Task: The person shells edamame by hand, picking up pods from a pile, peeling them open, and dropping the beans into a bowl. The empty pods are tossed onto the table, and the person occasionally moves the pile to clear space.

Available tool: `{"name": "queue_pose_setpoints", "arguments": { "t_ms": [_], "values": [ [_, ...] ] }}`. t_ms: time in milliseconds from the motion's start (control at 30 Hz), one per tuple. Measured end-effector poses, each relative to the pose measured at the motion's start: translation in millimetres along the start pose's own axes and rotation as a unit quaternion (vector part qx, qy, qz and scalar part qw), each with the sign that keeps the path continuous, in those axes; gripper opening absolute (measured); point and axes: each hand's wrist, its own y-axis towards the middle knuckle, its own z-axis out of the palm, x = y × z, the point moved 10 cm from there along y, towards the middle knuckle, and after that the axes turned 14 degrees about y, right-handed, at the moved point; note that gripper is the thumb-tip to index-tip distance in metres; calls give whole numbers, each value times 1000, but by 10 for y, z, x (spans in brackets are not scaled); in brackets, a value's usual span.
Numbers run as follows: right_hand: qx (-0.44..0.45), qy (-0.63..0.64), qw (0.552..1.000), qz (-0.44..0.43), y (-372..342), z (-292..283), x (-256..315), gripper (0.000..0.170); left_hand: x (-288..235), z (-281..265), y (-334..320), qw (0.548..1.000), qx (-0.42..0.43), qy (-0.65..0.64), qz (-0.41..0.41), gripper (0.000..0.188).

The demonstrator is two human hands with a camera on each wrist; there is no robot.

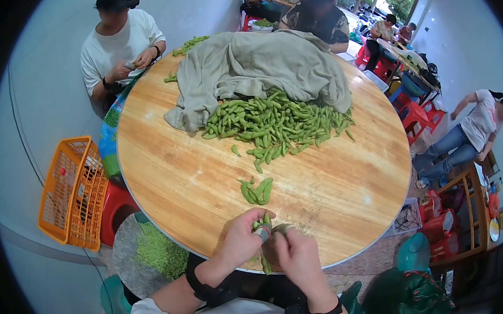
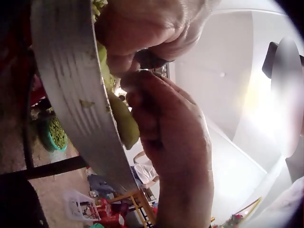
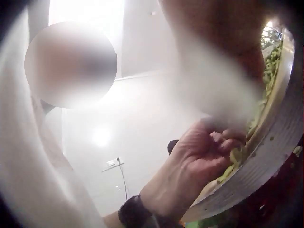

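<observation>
Close to the near table edge, my left hand (image 1: 242,236) grips green soybean pods (image 1: 262,221) between thumb and fingers. A grey cover with a red band shows on its thumb. My right hand (image 1: 299,253) meets it from the right, fingers curled; I cannot tell whether its fingertips pinch a pod. One pod (image 2: 124,123) hangs below the joined hands by the table's rim, beside the right fingers in the left wrist view. The left palm and curled fingers (image 3: 209,152) appear in the right wrist view. Several loose pods (image 1: 257,191) lie just beyond the hands.
A heap of pods (image 1: 272,123) lies on the round wooden table (image 1: 170,157), partly under a grey cloth (image 1: 256,57). Shelled beans (image 1: 159,251) fill a container at lower left, near an orange crate (image 1: 73,193). Other people sit around; one person (image 1: 471,130) stands at right.
</observation>
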Motion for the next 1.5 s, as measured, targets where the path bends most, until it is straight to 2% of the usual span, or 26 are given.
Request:
{"name": "queue_pose_setpoints", "arguments": {
  "t_ms": [33, 100, 167, 200, 233, 267, 300, 333, 400, 433, 500, 633, 700, 833, 900, 1000, 1133, 1200, 1233, 1300, 1333, 1400, 1433, 1500],
  "values": [
    [-38, 86, 994, 49, 24, -95, -120, 16, -14, 17, -11, 1000, -1, 3, 0, 24],
    [-42, 139, 989, 43, 50, -85, -262, 16, -256, 13, -83, 983, -46, 140, 109, 28],
    [-46, 238, 968, 64, 22, -60, -358, 15, -186, 68, -90, 986, -31, 111, 119, 31],
    [-46, 241, 968, 62, 8, -72, -368, 15, -227, 91, -95, 988, -15, 80, 130, 34],
    [-41, 290, 951, 102, -20, -51, -468, 12, -276, 66, -118, 988, -15, 83, 130, 34],
    [-35, 338, 930, 141, -48, -7, -556, 9, -234, 111, -133, 996, 39, -27, 70, 36],
    [-45, 384, 913, 129, -41, -1, -546, 9, -196, 193, -161, 986, 93, -136, 8, 39],
    [-46, 385, 913, 129, -43, -8, -522, 9, -200, 190, -165, 987, 93, -134, 8, 39],
    [-43, 454, 870, 185, -90, 41, -533, 10, -147, 242, -181, 957, 112, -263, -39, 37],
    [-45, 455, 870, 184, -103, 26, -524, 10, -133, 244, -181, 957, 115, -262, -39, 37],
    [-2, 509, 833, 215, -143, 125, -515, 10, -19, 240, -181, 957, 107, -261, -61, 27],
    [52, 496, 836, 229, -198, 231, -512, 15, 32, 198, -199, 953, 79, -290, -37, 19],
    [126, 582, 768, 235, -256, 408, -403, 17, 16, 151, -202, 958, 62, -278, -13, 17],
    [118, 551, 791, 237, -266, 396, -318, 18, -96, 148, -296, 968, 47, -248, -3, 18],
    [78, 634, 719, 272, -252, 353, -267, 18, -139, 230, -342, 962, 93, -253, -32, 19],
    [84, 649, 704, 276, -249, 335, -222, 17, -290, 226, -420, 945, 109, -307, -17, 21],
    [120, 624, 726, 262, -269, 436, -215, 17, -120, 179, -346, 929, 134, -343, 24, 21],
    [121, 597, 752, 253, -265, 421, -111, 18, -165, 48, -335, 941, 99, -313, 83, 18],
    [123, 597, 752, 253, -266, 436, -148, 18, -175, 26, -333, 941, 98, -313, 83, 18],
    [137, 506, 823, 218, -257, 418, -242, 21, -94, -6, -317, 967, 75, -241, 32, 14],
    [137, 506, 823, 219, -267, 436, -242, 21, -116, 4, -336, 967, 74, -241, 31, 14],
    [112, 431, 875, 189, -227, 365, -191, 24, -102, 4, -356, 964, 43, -261, -3, 9],
    [113, 432, 875, 189, -229, 351, -150, 24, -112, 7, -353, 964, 42, -261, -4, 9],
    [146, 470, 840, 229, -282, 410, -98, 27, -88, -28, -345, 968, 25, -251, -18, 3]
  ]
}}
